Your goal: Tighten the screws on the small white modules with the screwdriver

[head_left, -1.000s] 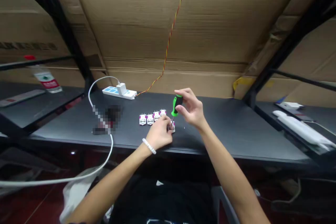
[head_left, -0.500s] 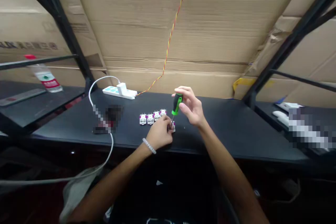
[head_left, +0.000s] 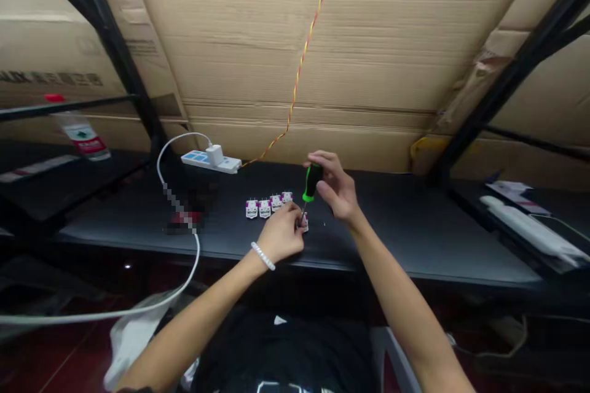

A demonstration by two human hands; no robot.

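Small white module partly hidden; dark pixelated object unidentifiable.

Desk back: power strip.
Desk middle: row of small modules, one more just right of them, under the left hand.
Behind desk: cardboard boxes.
Left of desk: shelf with a bottle on it.

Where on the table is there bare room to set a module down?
The widest bare stretch is the black tabletop right of the right hand, toward the table's right end. A narrower strip runs behind the row of white-and-purple modules, before the power strip. It's crowded around the left hand and screwdriver.
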